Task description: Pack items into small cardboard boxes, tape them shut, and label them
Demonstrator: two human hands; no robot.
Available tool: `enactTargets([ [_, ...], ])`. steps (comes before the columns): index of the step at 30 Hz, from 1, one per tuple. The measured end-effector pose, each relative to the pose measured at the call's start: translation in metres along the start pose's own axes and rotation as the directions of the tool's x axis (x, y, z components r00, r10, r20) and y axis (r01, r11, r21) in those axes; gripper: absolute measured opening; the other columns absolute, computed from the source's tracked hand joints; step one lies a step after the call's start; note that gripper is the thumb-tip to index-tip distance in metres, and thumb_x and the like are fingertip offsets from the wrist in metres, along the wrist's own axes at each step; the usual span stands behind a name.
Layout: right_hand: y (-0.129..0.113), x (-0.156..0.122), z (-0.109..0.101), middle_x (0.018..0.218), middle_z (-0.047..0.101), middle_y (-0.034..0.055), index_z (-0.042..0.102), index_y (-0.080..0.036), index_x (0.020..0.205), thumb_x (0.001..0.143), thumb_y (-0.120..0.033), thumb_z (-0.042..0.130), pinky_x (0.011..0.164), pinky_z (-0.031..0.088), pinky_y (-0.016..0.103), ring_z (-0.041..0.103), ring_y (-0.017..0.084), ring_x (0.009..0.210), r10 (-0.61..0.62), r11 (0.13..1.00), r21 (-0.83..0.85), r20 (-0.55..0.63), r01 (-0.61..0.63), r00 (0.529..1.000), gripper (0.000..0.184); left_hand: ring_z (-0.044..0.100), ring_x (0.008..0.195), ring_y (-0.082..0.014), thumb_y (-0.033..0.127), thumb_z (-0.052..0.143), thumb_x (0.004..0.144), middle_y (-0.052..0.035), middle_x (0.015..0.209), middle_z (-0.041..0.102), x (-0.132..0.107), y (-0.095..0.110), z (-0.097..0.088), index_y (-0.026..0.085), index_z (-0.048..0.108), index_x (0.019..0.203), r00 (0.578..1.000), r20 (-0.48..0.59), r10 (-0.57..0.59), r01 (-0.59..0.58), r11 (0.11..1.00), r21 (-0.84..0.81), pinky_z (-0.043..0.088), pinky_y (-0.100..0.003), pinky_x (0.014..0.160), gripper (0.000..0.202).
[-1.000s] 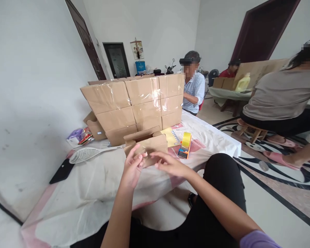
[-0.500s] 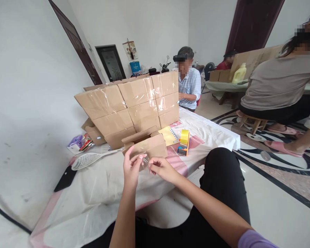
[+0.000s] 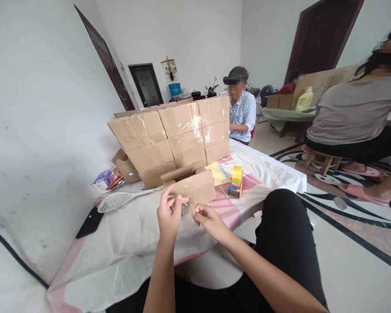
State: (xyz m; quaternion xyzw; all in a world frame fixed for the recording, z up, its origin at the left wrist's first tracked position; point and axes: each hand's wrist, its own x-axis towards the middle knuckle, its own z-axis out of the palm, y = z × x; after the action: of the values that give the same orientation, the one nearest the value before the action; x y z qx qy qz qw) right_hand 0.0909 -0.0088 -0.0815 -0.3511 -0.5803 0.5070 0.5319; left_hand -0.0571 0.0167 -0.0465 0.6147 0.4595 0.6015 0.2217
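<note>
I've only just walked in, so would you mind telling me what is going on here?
At a cloth-covered table, the camera wearer's left hand and right hand are close together, apparently with a thin clear strip between them, too small to make out well. Just beyond is an open carton, with a tape dispenser to its right and taped boxes behind it.

On the tabletop [image 3: 127, 243] before us, we see a carton [image 3: 197, 189] in front of a wall of stacked boxes [image 3: 182, 132]. To the carton's right stands a tape dispenser [image 3: 236, 182]; to its left lies a skimmer [image 3: 115, 201], with a flat object [image 3: 90, 223] nearer us by the left edge. Beyond the stack's right end sits a co-worker [image 3: 243, 108]
</note>
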Motion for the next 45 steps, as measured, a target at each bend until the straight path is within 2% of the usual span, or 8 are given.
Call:
enactTargets([
  [7, -0.015, -0.006, 0.003, 0.062, 0.052, -0.0037, 0.051, -0.021, 0.072, 0.087, -0.040, 0.061, 0.061, 0.030, 0.028, 0.044, 0.012, 0.060, 0.045, 0.999, -0.029, 0.037, -0.043, 0.998, 0.026, 0.073, 0.089, -0.0201, 0.040, 0.059, 0.097, -0.0057, 0.085, 0.078, -0.002, 0.003, -0.007, 0.020, 0.053, 0.143, 0.999, -0.040, 0.015, -0.017, 0.999, -0.027, 0.056, -0.029, 0.073, 0.051],
  [15, -0.015, -0.013, -0.004, 0.060, 0.052, -0.0034, 0.052, -0.021, 0.073, 0.086, -0.049, 0.063, 0.064, 0.032, 0.029, 0.045, 0.013, 0.059, 0.062, 0.998, -0.023, 0.020, -0.062, 0.998, 0.034, 0.074, 0.093, -0.0212, 0.048, 0.053, 0.099, -0.0042, 0.089, 0.078, 0.005, -0.011, -0.011, 0.023, 0.057, 0.139, 0.977, 0.207, -0.046, 0.073, 0.990, -0.123, 0.055, -0.035, 0.088, 0.048],
  [21, -0.021, -0.015, -0.005, 0.062, 0.052, -0.0029, 0.053, -0.021, 0.073, 0.084, -0.052, 0.066, 0.065, 0.033, 0.029, 0.046, 0.013, 0.061, 0.079, 0.996, -0.032, 0.002, -0.079, 0.997, 0.036, 0.074, 0.096, -0.0225, 0.049, 0.052, 0.098, -0.0046, 0.092, 0.079, 0.007, -0.013, -0.012, 0.023, 0.057, 0.139, 0.969, 0.245, -0.043, 0.075, 0.990, -0.123, 0.055, -0.037, 0.090, 0.048],
  [30, -0.023, -0.020, -0.004, 0.056, 0.037, -0.0068, 0.050, -0.022, 0.072, 0.077, -0.053, 0.070, 0.054, 0.016, 0.029, 0.027, 0.010, 0.052, 0.183, 0.983, -0.001, -0.033, -0.184, 0.982, 0.037, 0.075, 0.087, -0.0228, 0.047, 0.050, 0.099, -0.0056, 0.088, 0.079, 0.008, -0.018, -0.012, 0.025, 0.065, 0.131, 0.972, 0.231, 0.039, -0.039, 0.999, -0.004, 0.058, -0.035, 0.080, 0.041],
  [35, -0.036, -0.029, -0.008, 0.053, 0.034, -0.0074, 0.049, -0.021, 0.067, 0.075, -0.041, 0.069, 0.057, 0.015, 0.030, 0.026, 0.009, 0.053, 0.214, 0.975, 0.077, -0.052, -0.210, 0.975, 0.029, 0.070, 0.087, -0.0193, 0.041, 0.061, 0.093, -0.0065, 0.114, 0.076, 0.013, -0.024, -0.014, 0.028, 0.066, 0.126, 0.994, 0.046, 0.098, -0.104, 0.985, 0.137, 0.054, -0.032, 0.078, 0.035],
  [39, -0.045, -0.030, -0.017, 0.051, 0.036, -0.0070, 0.053, -0.020, 0.068, 0.077, -0.038, 0.066, 0.058, 0.018, 0.030, 0.026, 0.009, 0.051, 0.222, 0.965, 0.149, -0.035, -0.215, 0.974, 0.024, 0.063, 0.078, -0.0179, 0.037, 0.060, 0.094, -0.0045, 0.098, 0.076, 0.021, -0.036, -0.021, 0.025, 0.069, 0.115, 0.985, -0.132, 0.115, -0.084, 0.973, 0.216, 0.050, -0.033, 0.082, 0.026],
  [42, -0.054, -0.021, -0.024, 0.049, 0.035, -0.0073, 0.056, -0.019, 0.072, 0.075, -0.035, 0.064, 0.057, 0.019, 0.030, 0.026, 0.010, 0.050, 0.228, 0.954, 0.192, 0.028, -0.229, 0.973, 0.018, 0.062, 0.074, -0.0177, 0.039, 0.059, 0.094, -0.0038, 0.093, 0.075, 0.026, -0.045, -0.024, 0.025, 0.071, 0.109, 0.977, -0.161, 0.138, -0.096, 0.965, 0.243, 0.050, -0.032, 0.078, 0.024],
  [45, -0.068, -0.006, -0.028, 0.048, 0.037, -0.0073, 0.056, -0.019, 0.074, 0.072, -0.034, 0.064, 0.056, 0.020, 0.030, 0.030, 0.010, 0.049, 0.243, 0.950, 0.178, 0.092, -0.256, 0.966, 0.017, 0.066, 0.086, -0.0210, 0.039, 0.052, 0.098, -0.0056, 0.092, 0.075, 0.029, -0.049, -0.022, 0.024, 0.072, 0.104, 0.966, -0.176, 0.187, -0.135, 0.953, 0.270, 0.050, -0.034, 0.084, 0.025],
])
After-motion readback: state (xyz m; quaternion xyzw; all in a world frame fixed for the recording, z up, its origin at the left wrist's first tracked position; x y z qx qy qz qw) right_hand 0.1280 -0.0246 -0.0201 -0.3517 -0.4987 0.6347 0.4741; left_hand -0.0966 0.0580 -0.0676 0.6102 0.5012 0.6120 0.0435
